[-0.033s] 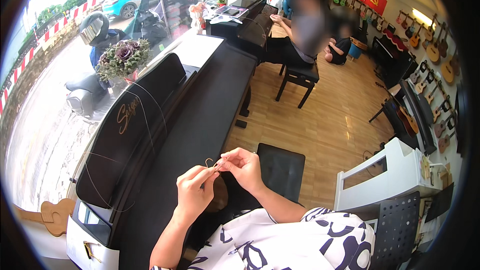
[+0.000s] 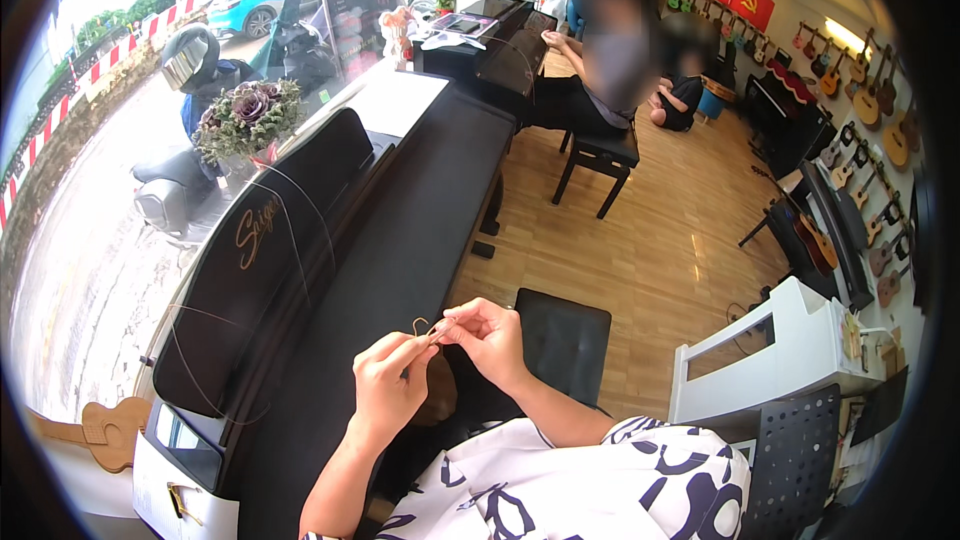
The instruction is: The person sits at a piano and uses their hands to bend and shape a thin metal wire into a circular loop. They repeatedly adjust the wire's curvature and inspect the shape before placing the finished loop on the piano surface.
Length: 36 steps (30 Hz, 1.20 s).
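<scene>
My left hand (image 2: pixel 390 377) and my right hand (image 2: pixel 483 338) meet over the front edge of a black piano (image 2: pixel 400 200), both pinching a thin copper-coloured wire or string (image 2: pixel 421 326) that has a small curved loop standing above the fingertips. Whether it continues past my hands is hard to tell. A rounded brown object (image 2: pixel 440 392) shows partly behind and below my hands; I cannot make out what it is. Other thin loose strands (image 2: pixel 326 230) curve over the raised black music rest (image 2: pixel 210 330) to my left.
Flowers (image 2: pixel 245 120) stand by the window on my left. A black padded bench (image 2: pixel 562 345) is beyond my hands. Ahead, a person (image 2: pixel 610 60) sits at another piano and a second (image 2: pixel 678 100) sits on the floor. A white instrument cabinet (image 2: pixel 815 350) and a perforated music stand (image 2: pixel 790 470) are right.
</scene>
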Tool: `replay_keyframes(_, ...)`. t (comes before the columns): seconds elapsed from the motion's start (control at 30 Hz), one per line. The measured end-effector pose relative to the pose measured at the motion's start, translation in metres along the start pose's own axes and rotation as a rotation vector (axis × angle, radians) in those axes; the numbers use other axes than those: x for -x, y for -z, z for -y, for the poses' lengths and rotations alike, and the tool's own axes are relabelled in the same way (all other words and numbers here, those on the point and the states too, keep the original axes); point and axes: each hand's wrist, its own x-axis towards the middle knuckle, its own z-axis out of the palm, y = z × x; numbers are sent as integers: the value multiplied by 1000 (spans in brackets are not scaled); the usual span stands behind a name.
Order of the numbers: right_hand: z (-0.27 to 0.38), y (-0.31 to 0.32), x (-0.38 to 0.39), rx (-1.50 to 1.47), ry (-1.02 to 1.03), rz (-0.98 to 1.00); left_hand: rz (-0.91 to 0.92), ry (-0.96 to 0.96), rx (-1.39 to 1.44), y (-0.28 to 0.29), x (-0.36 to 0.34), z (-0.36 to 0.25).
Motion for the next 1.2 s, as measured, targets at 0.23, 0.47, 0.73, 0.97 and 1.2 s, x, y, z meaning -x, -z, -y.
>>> replay_keyframes(0.23,-9,-1,3,322,240,-25,-17,44,32,4,-1,0)
replay_keyframes(0.47,5,1,-6,504,363,43,38,136,223,6,0,7)
replay_keyframes(0.73,3,17,-8,-208,-32,526,184,528,718,21,-1,20)
replay_keyframes(0.97,2,14,-8,-294,-57,538,253,590,919,21,-1,27)
replay_keyframes(1.2,-9,11,-11,-284,-5,562,269,625,992,18,1,35)
